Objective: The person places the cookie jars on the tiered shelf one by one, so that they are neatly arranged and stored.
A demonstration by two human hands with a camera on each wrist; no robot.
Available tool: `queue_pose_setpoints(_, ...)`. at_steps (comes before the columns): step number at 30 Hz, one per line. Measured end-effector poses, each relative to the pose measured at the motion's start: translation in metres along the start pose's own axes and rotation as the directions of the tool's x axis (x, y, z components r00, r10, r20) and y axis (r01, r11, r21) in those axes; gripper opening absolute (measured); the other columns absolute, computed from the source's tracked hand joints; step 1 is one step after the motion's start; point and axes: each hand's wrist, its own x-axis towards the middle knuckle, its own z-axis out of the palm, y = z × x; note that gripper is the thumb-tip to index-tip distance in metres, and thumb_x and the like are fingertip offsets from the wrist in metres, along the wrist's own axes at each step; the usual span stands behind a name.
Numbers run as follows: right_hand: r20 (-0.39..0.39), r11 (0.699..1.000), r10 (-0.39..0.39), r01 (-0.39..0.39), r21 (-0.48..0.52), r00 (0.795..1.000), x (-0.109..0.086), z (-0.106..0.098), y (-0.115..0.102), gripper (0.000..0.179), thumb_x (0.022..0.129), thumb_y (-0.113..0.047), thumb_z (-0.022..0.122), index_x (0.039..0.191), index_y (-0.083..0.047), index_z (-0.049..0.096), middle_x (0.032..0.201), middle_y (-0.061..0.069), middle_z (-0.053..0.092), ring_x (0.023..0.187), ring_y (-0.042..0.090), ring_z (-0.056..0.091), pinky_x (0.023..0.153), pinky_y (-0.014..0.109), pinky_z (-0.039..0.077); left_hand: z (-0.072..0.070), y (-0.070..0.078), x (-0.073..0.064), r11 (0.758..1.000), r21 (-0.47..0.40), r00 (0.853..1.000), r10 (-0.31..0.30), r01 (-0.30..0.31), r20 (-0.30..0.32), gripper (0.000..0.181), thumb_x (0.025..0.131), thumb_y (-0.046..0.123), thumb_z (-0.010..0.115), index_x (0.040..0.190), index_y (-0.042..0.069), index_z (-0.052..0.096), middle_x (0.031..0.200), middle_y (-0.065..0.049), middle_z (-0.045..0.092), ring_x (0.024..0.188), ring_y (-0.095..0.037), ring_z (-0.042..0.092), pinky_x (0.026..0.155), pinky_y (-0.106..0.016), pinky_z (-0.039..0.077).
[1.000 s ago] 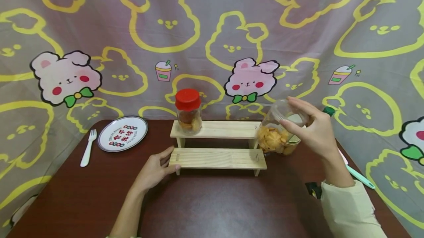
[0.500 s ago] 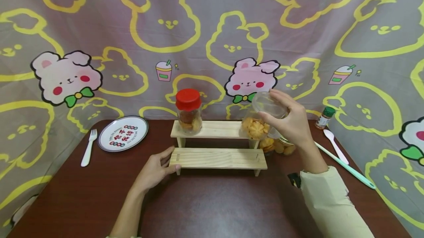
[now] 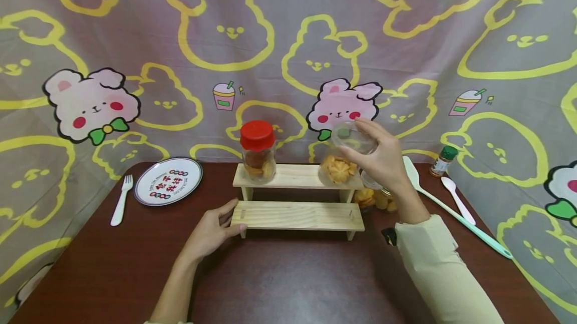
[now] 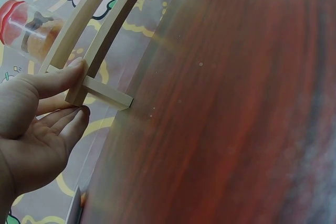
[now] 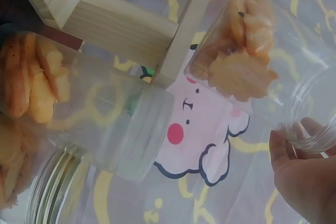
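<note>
A two-tier wooden rack (image 3: 297, 215) stands on the dark table. My left hand (image 3: 209, 234) pinches the left end of its lower tier, thumb above and fingers beneath, as the left wrist view confirms. By the mouth, my right hand (image 3: 380, 161) holds a clear, lidless jar of cookies (image 3: 338, 170) at the right end of the upper tier. In the right wrist view this jar (image 5: 244, 51) is at the tier's edge; I cannot tell whether its base touches the wood. A red-lidded cookie jar (image 3: 257, 151) occupies the upper tier's left end.
Behind my right wrist, partly hidden, are another clear cookie jar (image 5: 94, 98) and one with a gold-coloured metal rim (image 5: 58, 187). A plate (image 3: 169, 182) and white fork (image 3: 121, 201) lie left. A pale green spatula (image 3: 464, 219), white spoon (image 3: 459, 200) and green-capped bottle (image 3: 444, 161) are right.
My right hand has carried the clear cookie jar leftward, from beside the rack to its upper tier's right end. The spatula, spoon and bottle came into fuller view. My left hand stayed put.
</note>
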Motion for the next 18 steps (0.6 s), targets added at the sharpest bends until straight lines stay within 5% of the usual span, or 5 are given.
queue_pose_setpoints(4,0.020,1.000,0.019,-0.019,-0.015,1.000,0.0037,0.0041,0.0013,0.063,0.077,-0.016,0.089,0.133,0.001,0.065,0.140,0.016,0.059,0.133,0.031,0.051,0.107,0.051,0.046,-0.0003,-0.0006,-0.0003,1.000,0.001,1.000,0.006,-0.006,-0.004,0.075,0.089,0.002,0.076,0.149,-0.015,0.035,0.155,-0.029,0.035,0.137,-0.036,0.043,0.107,-0.039,0.043)
queue_pose_setpoints(18,0.063,0.996,0.077,-0.074,-0.058,0.995,0.0072,0.0104,0.0031,0.069,0.079,-0.026,0.089,0.137,0.000,0.062,0.144,0.013,0.057,0.138,0.029,0.047,0.112,0.051,0.042,0.0006,-0.0015,-0.0003,1.000,-0.002,1.000,0.012,-0.012,0.001,0.074,0.089,0.000,0.076,0.149,-0.015,0.034,0.156,-0.029,0.034,0.137,-0.037,0.042,0.107,-0.039,0.043)
